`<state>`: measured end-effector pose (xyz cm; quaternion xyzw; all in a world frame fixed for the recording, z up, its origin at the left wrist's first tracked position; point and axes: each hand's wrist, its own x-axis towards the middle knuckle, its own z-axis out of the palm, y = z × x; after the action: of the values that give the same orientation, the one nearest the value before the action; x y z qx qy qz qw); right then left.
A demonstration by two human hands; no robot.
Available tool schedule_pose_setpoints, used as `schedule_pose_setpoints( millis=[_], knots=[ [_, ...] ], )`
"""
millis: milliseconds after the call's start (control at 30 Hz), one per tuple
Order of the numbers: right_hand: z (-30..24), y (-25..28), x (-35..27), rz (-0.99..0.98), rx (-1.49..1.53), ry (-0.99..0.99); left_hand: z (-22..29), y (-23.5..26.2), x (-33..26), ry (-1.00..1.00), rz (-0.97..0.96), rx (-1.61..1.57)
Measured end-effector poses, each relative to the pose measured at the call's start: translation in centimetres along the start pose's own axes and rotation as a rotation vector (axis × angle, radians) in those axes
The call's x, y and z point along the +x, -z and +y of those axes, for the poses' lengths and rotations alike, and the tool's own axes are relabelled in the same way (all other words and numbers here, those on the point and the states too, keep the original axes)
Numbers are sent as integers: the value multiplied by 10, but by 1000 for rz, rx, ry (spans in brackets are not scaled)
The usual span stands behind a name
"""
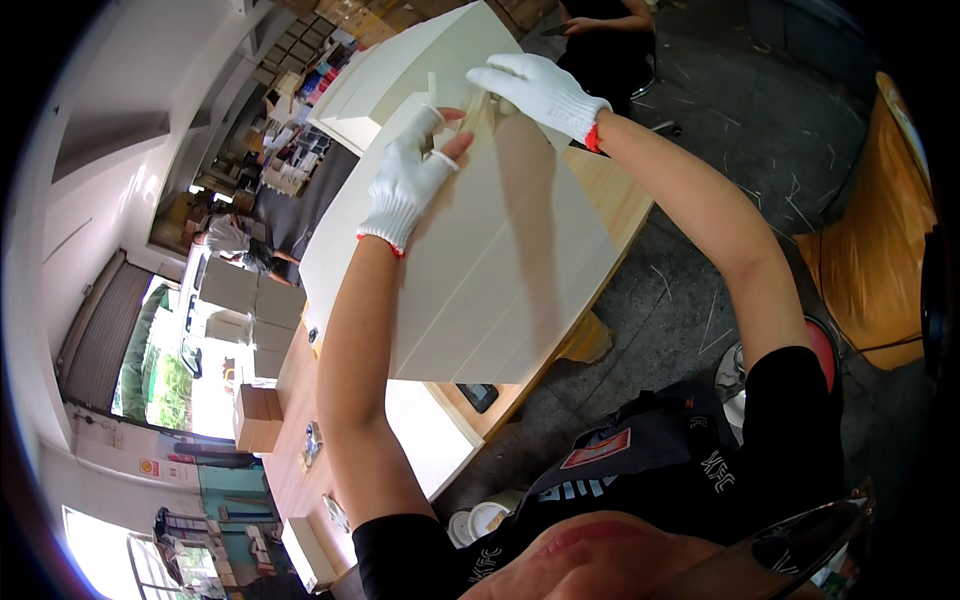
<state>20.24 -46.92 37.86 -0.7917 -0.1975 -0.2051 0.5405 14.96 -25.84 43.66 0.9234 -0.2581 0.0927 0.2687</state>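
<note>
A large cream board (480, 290) with faint straight lines lies across the wooden table in front of me. Over its far part is my right hand (535, 92), in a white knitted glove with a red cuff. Its fingers bend around the top of a thin, yellowish, see-through strip (481, 122). My left hand (408, 183) wears a similar glove with some fingertips bare. Those bare fingertips are apart, right beside the strip; whether they touch it I cannot tell. A narrow pale piece (432, 86) stands up by the left fingers.
Behind the board stands a big cream box-like piece (420, 60). The wooden table (290, 400) holds a dark phone-like device (478, 397) and small cartons (258, 418). A seated person (610, 40) is at the far side. To the right is a brown curved panel (870, 240); scraps litter the floor.
</note>
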Motion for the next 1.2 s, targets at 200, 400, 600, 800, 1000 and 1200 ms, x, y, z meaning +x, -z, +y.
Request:
schedule_pose_setpoints(
  millis=[200, 400, 600, 800, 1000, 1200],
  knots=[
    [5, -1, -1, 49, 32, 44, 1, 0, 0, -29, 11, 14],
    [-4, 1, -8, 36, 20, 57, 5, 0, 0, 71, 2, -37],
    [0, -3, -4, 69, -44, 75, 13, 5, -1, 55, -13, 85],
    [4, -5, -1, 83, -23, 92, 7, 1, 0, 14, -29, 55],
    [4, -5, -3, 81, -10, 81, 11, 3, -3, 37, -19, 34],
    [-1, -6, -7, 132, 23, 95, 6, 1, -1, -31, 22, 76]
  ],
)
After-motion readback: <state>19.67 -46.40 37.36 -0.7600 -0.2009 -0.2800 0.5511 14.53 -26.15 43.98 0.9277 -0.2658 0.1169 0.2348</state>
